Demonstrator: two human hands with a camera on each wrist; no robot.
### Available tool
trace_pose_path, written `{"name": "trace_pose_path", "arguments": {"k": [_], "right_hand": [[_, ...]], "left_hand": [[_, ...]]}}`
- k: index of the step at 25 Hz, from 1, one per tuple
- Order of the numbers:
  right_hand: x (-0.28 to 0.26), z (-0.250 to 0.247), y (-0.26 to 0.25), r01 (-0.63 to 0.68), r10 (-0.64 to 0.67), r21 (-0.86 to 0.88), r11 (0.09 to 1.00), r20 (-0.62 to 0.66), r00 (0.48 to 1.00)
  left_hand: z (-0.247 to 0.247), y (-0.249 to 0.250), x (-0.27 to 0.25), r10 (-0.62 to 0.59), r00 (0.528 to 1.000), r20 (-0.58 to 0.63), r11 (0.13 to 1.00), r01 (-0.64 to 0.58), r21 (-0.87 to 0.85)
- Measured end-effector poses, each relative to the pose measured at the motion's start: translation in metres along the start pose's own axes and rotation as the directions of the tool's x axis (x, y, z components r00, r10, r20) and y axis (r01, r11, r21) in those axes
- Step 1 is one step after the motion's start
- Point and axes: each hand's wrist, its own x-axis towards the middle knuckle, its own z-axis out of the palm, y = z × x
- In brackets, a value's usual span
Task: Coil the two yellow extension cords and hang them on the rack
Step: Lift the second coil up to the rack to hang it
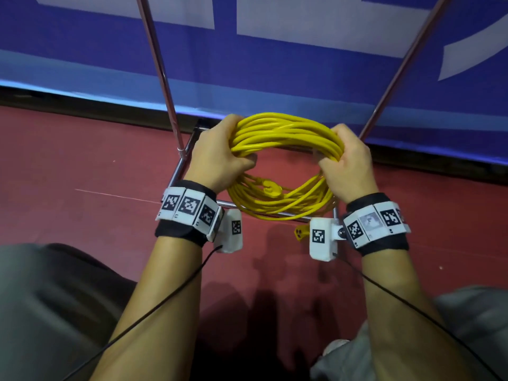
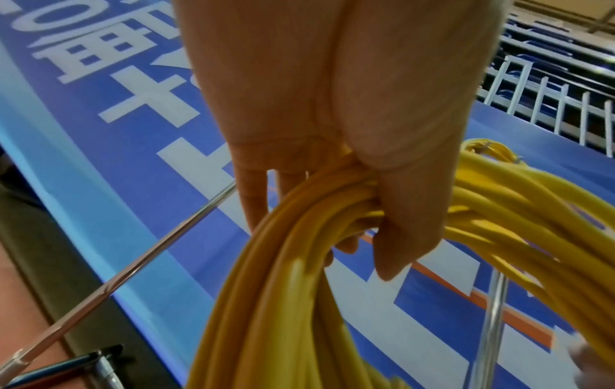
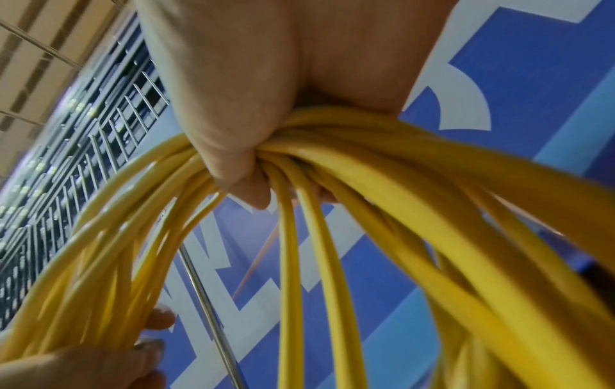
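**Both hands grip the coiled yellow cord above the rack base**

The left hand (image 1: 217,158) and right hand (image 1: 347,166) hold opposite sides of one coiled yellow extension cord (image 1: 286,133), fingers (image 2: 409,210) curled tight round the bundled loops. The lower loops sag below the hands, with a yellow plug (image 1: 272,189) lying among them. Under the coil is the chrome rack base (image 1: 181,166) on the red floor (image 1: 82,160); its two poles (image 1: 158,64) rise beyond the fingers before a blue banner (image 1: 275,78).
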Motion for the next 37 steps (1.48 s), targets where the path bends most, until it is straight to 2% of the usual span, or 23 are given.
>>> {"name": "trace_pose_path", "arguments": {"k": [3, 5, 8, 10, 12, 15, 17, 19, 23, 28, 30, 33, 35, 37], "right_hand": [[0.007, -0.011, -0.008, 0.063, -0.064, -0.053, 0.997, -0.023, 0.998], [0.01, -0.014, -0.013, 0.108, -0.111, -0.062, 0.992, -0.058, 0.992], [0.004, -0.006, -0.006, 0.075, -0.077, -0.022, 0.997, -0.099, 0.992], [-0.001, 0.001, 0.001, 0.004, 0.004, 0.118, 0.993, -0.064, 0.998], [-0.003, 0.005, 0.006, -0.016, 0.023, 0.21, 0.978, -0.03, 0.999], [-0.004, 0.005, 0.003, 0.046, -0.042, 0.113, 0.993, -0.037, 0.998], [-0.001, 0.003, -0.004, 0.091, -0.089, 0.031, 0.995, -0.063, 0.994], [0.005, -0.001, -0.012, 0.126, -0.128, -0.028, 0.992, -0.096, 0.987], [0.013, -0.011, -0.036, 0.223, -0.207, 0.091, 0.97, -0.163, 0.965], [0.028, -0.036, -0.07, 0.289, -0.282, 0.162, 0.944, -0.067, 0.957], [0.041, -0.051, -0.091, 0.305, -0.3, 0.15, 0.941, -0.054, 0.952], [0.069, -0.065, -0.125, 0.348, -0.328, 0.115, 0.931, -0.161, 0.931], [0.092, -0.074, -0.152, 0.384, -0.359, 0.055, 0.922, -0.252, 0.899], [0.114, -0.082, -0.177, 0.42, -0.398, 0.015, 0.907, -0.292, 0.87]], "left_hand": [[0.002, 0.009, 0.008, 0.068, 0.997, -0.02, 0.998, -0.068, 0.01], [0.003, 0.012, 0.013, 0.076, 0.994, -0.081, 0.993, -0.082, -0.082], [0.008, 0.02, 0.015, -0.065, 0.988, -0.139, 0.914, 0.003, -0.406], [0.009, 0.023, 0.015, -0.103, 0.984, -0.143, 0.887, 0.026, -0.462], [0.008, 0.017, 0.016, -0.078, 0.986, -0.145, 0.92, 0.015, -0.392], [0.007, 0.006, 0.015, 0.077, 0.984, -0.163, 0.988, -0.097, -0.118], [0.004, 0.009, 0.012, 0.177, 0.965, -0.193, 0.98, -0.191, -0.053], [0.0, 0.017, 0.011, 0.218, 0.946, -0.242, 0.967, -0.243, -0.079], [-0.007, 0.033, 0.017, 0.21, 0.944, -0.256, 0.941, -0.267, -0.21], [-0.031, 0.049, 0.041, 0.231, 0.945, -0.232, 0.888, -0.302, -0.346], [-0.05, 0.067, 0.055, 0.281, 0.938, -0.202, 0.87, -0.338, -0.358], [-0.086, 0.1, 0.08, 0.379, 0.903, -0.202, 0.847, -0.426, -0.318], [-0.114, 0.124, 0.099, 0.437, 0.872, -0.221, 0.831, -0.485, -0.272], [-0.138, 0.141, 0.117, 0.482, 0.849, -0.214, 0.815, -0.525, -0.246]]}}
